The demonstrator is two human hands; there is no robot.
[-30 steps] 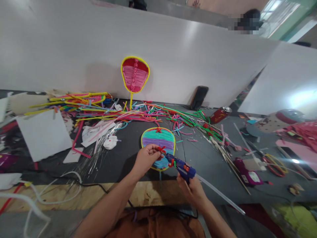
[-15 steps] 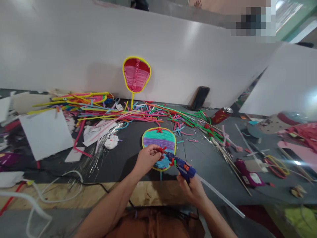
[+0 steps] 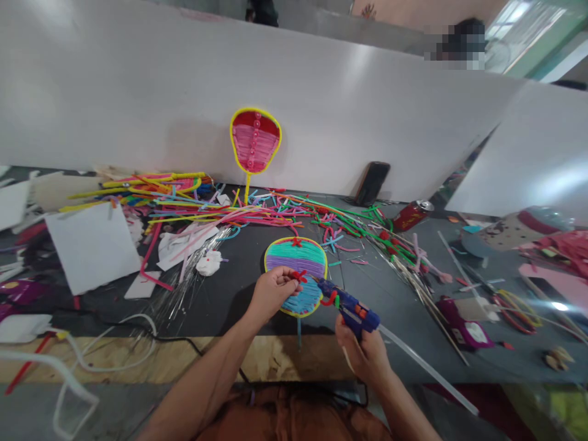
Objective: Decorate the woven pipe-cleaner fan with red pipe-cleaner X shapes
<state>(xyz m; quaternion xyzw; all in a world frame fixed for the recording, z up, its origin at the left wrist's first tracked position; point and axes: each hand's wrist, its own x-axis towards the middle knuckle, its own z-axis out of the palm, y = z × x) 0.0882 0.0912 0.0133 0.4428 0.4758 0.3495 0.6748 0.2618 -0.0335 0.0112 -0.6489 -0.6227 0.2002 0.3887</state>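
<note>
Head | left hand (image 3: 272, 294): fuzzy twist (image 3: 300, 277) | right hand (image 3: 366, 354): plastic glue gun (image 3: 348, 307)

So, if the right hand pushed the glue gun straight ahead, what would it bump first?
The glue gun would probably meet the red fuzzy piece in the left hand first, though depth is hard to judge.

A flat dark-grey tabletop (image 3: 372, 278) with a pale wooden front strip (image 3: 179, 361) meets a glossy white upright panel (image 3: 138, 79) – light glaring off it – while beyond, top right, a bright window (image 3: 517, 15) adjoins a green strip of wall (image 3: 563, 37)
</note>
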